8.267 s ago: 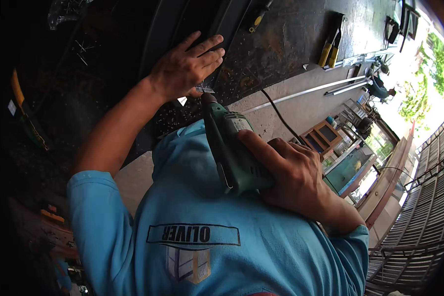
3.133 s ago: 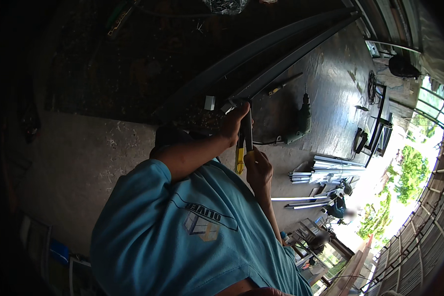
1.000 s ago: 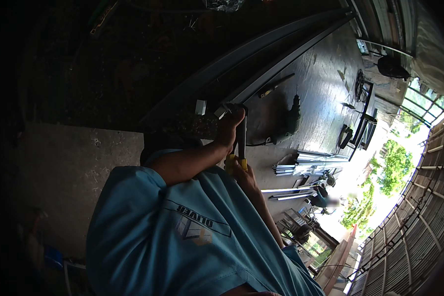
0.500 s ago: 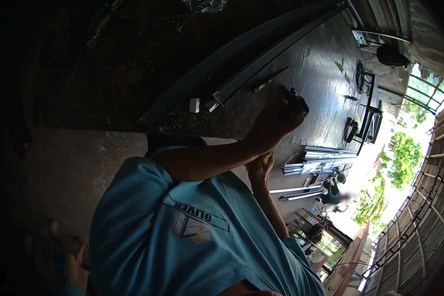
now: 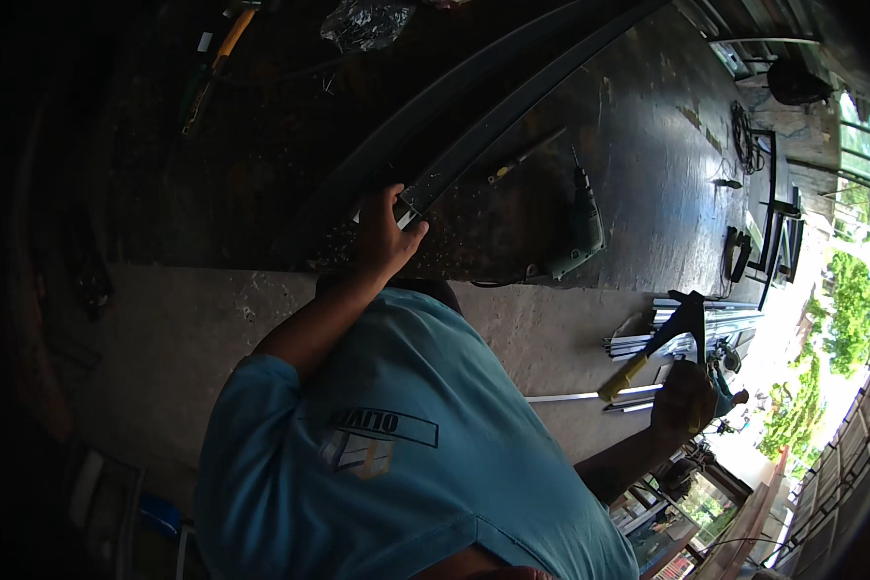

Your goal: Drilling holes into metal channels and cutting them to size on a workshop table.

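Note:
My left hand (image 5: 387,240) is at the near end of a long dark metal bar (image 5: 512,121) on the table. Its thumb and fingers are round the bar's end, where a silvery bit shows between them. A small pale block beside it is mostly hidden by the hand. My right hand (image 5: 684,398) is raised off to the right, beyond the table edge. It grips one arm of a two-handled tool with black arms and yellow grips, apparently a hand riveter (image 5: 684,317). A green power drill (image 5: 582,230) lies on the table between the hands.
A second long dark bar (image 5: 406,121) runs alongside the first. A slim tool with a yellow part (image 5: 501,174) lies near the drill. Crumpled clear plastic (image 5: 367,24) and an orange-handled tool (image 5: 234,37) are further left. Bundled metal profiles (image 5: 633,344) lie beyond the table edge.
My left hand has let go of the drill, now lying on the table, and moved left to the bar's end. My right hand has swung out to the right with the yellow-handled tool.

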`<state>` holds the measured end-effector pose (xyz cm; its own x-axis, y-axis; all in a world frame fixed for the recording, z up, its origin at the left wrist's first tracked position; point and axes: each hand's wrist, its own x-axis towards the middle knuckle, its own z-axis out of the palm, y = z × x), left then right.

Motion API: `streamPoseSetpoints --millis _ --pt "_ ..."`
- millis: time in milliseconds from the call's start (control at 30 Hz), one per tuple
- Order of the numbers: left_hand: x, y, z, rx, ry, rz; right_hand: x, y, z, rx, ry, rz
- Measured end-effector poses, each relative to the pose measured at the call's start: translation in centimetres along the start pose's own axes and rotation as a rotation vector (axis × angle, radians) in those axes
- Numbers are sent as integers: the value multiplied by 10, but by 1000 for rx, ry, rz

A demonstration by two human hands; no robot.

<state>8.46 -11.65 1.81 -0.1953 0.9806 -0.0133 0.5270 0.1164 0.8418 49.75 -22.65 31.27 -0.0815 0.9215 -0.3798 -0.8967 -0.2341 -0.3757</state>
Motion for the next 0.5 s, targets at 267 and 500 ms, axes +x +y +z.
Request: streamPoseSetpoints --millis 267,500 --pt "23 26 21 419 -49 -9 86 -21 -83 -1036 435 -458" --pt "21 96 -21 362 68 67 226 -46 -241 -1260 592 -66"
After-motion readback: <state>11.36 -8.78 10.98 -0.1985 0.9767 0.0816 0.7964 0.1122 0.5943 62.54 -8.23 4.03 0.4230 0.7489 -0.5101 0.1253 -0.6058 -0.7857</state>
